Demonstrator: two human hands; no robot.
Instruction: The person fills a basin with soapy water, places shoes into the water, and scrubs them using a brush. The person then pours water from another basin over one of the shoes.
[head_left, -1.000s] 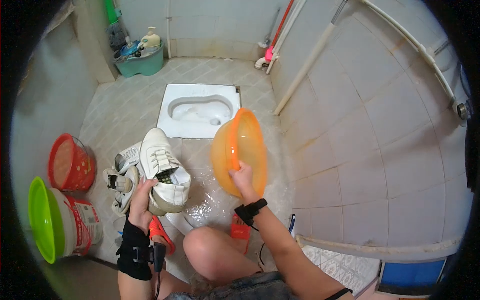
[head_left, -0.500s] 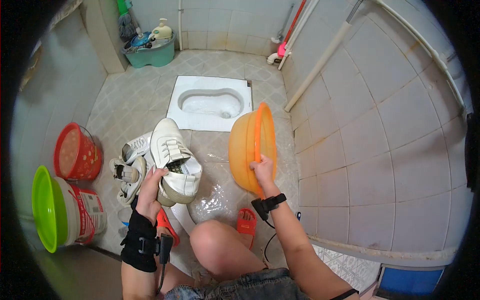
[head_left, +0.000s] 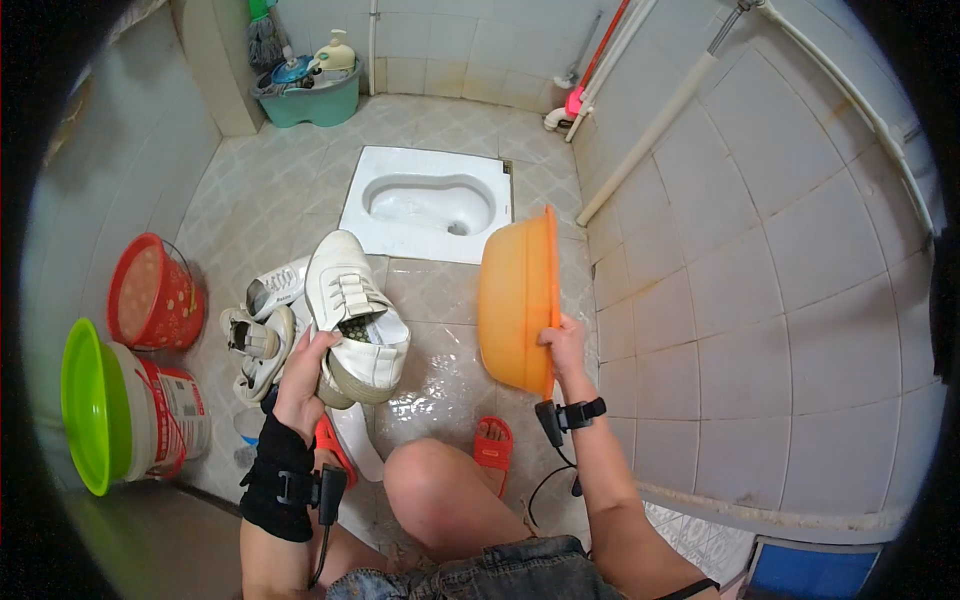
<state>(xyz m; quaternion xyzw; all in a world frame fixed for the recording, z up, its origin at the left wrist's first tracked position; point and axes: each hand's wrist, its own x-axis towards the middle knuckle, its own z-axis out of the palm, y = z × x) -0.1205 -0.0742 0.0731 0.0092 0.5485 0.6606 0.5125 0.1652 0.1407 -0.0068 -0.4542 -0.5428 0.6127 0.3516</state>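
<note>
White sneakers (head_left: 352,290) are gripped at the heel end by my left hand (head_left: 303,375); one lies on top and the sole of what looks like a second shows below it. My right hand (head_left: 566,350) is closed on the rim of an orange plastic basin (head_left: 513,305). The basin is tipped up on its side, its opening turned to the right. Behind the held sneakers, more white shoes (head_left: 262,345) lie on the wet floor. Beside my left forearm a white insole-like strip (head_left: 352,440) is partly hidden.
A white squat toilet (head_left: 430,204) is set in the tiled floor ahead. At left stand a red bucket (head_left: 155,300) and a white bucket (head_left: 170,415) with a green basin (head_left: 90,408) against it. A teal tub (head_left: 312,104) holds bottles at the back. A tiled wall (head_left: 740,290) runs along the right.
My right hand has moved right with the basin, which now stands closer to edge-on. My left hand still holds the sneakers in nearly the same place. The view has shifted slightly.
</note>
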